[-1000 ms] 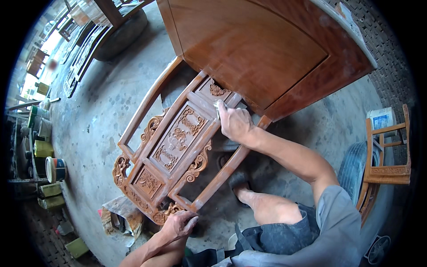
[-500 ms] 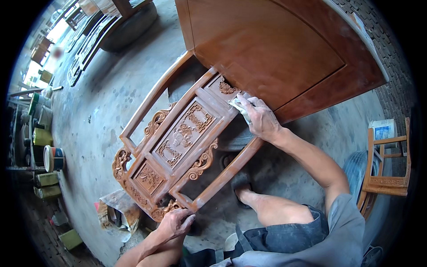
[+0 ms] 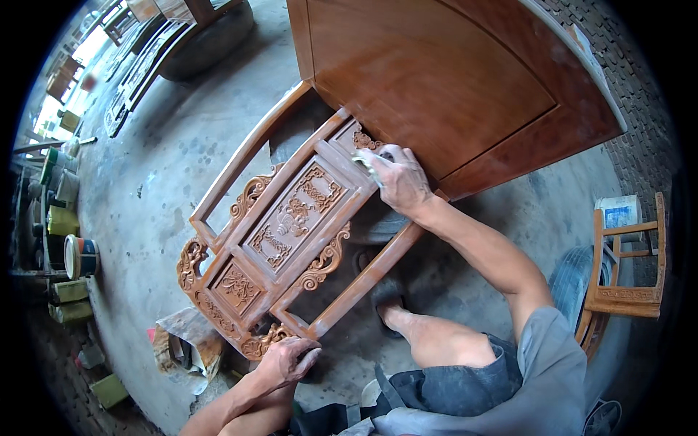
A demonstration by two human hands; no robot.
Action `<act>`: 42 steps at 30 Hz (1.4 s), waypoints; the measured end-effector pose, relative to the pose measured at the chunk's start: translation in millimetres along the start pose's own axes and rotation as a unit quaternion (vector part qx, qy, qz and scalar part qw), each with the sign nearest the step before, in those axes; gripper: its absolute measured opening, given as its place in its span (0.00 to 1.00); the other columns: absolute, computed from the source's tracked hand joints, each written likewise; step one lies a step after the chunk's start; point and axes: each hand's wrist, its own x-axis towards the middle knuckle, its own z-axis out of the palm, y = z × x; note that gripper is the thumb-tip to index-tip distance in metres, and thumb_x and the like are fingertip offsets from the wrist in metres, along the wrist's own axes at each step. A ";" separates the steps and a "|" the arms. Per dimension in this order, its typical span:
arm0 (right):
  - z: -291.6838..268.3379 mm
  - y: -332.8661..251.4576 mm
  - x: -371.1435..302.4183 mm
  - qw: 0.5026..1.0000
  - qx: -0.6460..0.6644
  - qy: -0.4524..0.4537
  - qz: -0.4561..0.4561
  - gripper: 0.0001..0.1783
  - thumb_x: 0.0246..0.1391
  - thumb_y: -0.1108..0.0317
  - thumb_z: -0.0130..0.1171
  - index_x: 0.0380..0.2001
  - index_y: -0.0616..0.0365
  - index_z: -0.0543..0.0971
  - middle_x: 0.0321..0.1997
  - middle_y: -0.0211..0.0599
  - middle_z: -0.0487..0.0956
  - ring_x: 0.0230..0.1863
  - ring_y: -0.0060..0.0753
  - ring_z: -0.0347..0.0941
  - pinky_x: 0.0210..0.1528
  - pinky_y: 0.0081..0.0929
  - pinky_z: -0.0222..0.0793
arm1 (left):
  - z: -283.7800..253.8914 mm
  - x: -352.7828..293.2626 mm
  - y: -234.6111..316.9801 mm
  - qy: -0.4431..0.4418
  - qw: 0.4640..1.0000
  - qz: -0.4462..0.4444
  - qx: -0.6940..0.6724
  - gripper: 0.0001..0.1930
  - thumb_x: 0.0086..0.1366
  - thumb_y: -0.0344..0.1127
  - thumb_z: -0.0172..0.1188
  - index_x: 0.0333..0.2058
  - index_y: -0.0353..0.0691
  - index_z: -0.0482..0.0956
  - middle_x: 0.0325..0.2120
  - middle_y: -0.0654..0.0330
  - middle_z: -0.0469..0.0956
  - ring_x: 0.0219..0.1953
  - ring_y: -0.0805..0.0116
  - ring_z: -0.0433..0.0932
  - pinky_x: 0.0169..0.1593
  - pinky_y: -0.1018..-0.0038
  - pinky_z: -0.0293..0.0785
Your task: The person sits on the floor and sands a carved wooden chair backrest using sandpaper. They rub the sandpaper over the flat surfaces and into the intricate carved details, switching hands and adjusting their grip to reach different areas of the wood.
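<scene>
A carved wooden chair back (image 3: 294, 218), dusted with pale powder, slants across the middle of the view. My right hand (image 3: 405, 183) presses a pale folded piece of sandpaper (image 3: 371, 161) against the frame beside the small carved panel at the far end. Its fingers are closed over the sheet, hiding part of it. My left hand (image 3: 289, 360) lies at the near end, with its fingers curled at the carved corner of the chair back. Its fingertips are partly hidden.
Behind the chair back rises a large brown wooden panel (image 3: 429, 94). A torn paper bag (image 3: 190, 347) is on the concrete floor at the left, with a paint bucket (image 3: 81, 256) and several tins beyond. To the right stand a small wooden frame (image 3: 627, 294), a tire (image 3: 573, 280) and a white bucket (image 3: 618, 212).
My right hand has moved a little left with the sandpaper, across the frame by the far panel. The left hand keeps its place at the near corner; the whole view has shifted slightly.
</scene>
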 end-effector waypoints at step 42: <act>40.8 -6.1 73.6 0.995 -0.045 0.029 0.084 0.25 0.62 0.71 0.50 0.60 0.69 0.76 0.33 0.56 0.86 0.38 0.57 0.82 0.40 0.55 0.79 | -0.5 -2.9 -2.6 0.005 0.999 -0.035 -0.029 0.11 0.70 0.35 0.65 0.46 0.36 0.87 0.33 0.47 0.86 0.39 0.46 0.86 0.45 0.60 0.83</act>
